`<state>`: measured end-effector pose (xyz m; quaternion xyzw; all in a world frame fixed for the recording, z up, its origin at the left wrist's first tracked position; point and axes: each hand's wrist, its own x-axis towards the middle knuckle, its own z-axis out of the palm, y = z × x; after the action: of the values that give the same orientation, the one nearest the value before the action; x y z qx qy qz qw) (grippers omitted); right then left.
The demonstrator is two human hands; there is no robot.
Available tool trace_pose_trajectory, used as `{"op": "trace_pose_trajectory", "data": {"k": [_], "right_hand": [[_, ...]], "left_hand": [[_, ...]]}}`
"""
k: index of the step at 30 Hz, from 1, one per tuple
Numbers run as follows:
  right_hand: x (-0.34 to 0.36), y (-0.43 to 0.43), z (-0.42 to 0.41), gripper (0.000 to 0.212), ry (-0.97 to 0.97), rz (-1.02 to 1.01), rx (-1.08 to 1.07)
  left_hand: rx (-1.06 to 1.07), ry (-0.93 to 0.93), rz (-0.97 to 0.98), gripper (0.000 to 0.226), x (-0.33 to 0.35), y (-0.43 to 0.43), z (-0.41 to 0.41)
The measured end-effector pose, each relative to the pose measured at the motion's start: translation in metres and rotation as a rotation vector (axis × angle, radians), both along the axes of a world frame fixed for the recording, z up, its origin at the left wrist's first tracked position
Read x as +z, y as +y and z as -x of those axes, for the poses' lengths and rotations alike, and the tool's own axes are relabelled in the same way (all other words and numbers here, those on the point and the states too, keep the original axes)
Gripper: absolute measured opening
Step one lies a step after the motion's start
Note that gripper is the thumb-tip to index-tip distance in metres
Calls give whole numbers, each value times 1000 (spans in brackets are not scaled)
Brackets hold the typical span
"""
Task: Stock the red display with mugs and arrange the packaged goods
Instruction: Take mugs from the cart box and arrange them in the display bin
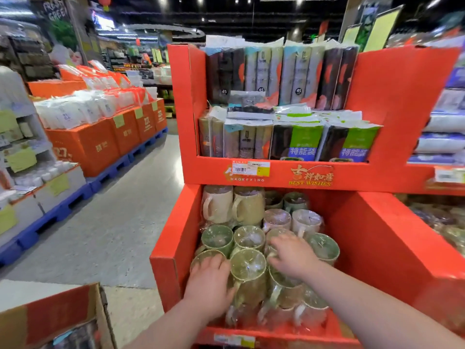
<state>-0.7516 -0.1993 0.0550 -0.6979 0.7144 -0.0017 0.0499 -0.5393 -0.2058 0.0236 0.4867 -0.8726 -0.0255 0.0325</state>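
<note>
The red display (pixel 392 238) has a lower bin filled with several plastic-wrapped mugs (pixel 247 265), green in front and beige at the back. My left hand (pixel 208 283) lies on a front-left mug, fingers spread over its top. My right hand (pixel 292 255) rests on mugs in the middle of the bin, fingers spread. Neither hand visibly grips one. The upper shelf holds packaged goods (pixel 297 137): tall dark and grey packs standing at the back, green-and-blue packs in front, one pack lying flat across the top.
An open red cardboard box (pixel 60 321) stands at the lower left on the floor. An aisle of grey floor (pixel 120 212) runs left of the display, lined with orange boxes on blue pallets (pixel 105 144). A second red display (pixel 442 217) adjoins on the right.
</note>
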Motion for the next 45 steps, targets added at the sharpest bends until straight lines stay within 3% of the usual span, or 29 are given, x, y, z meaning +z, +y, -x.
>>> {"op": "trace_pose_trajectory", "data": {"k": [7,13,21,29,37,45], "right_hand": [[-14,74,-9,54,99,-66,-63],[-22,111,-14,56,112,-92,-61],[-28,147,-22,55,81,-129,28],[-38,201,-34,53,26,-176,148],[-60,234,-86,52,-38,-249,337],[-58,241,-134,47,-59,-233,422]], "left_hand": [[-223,-28,75,51,-7,28,3],[-197,43,20,47,-20,60,4],[-52,-67,-53,55,-21,108,-4],[96,-62,-123,51,-32,186,-16],[265,-138,-196,49,-45,257,-69],[357,-123,-240,51,-54,276,-121]]}}
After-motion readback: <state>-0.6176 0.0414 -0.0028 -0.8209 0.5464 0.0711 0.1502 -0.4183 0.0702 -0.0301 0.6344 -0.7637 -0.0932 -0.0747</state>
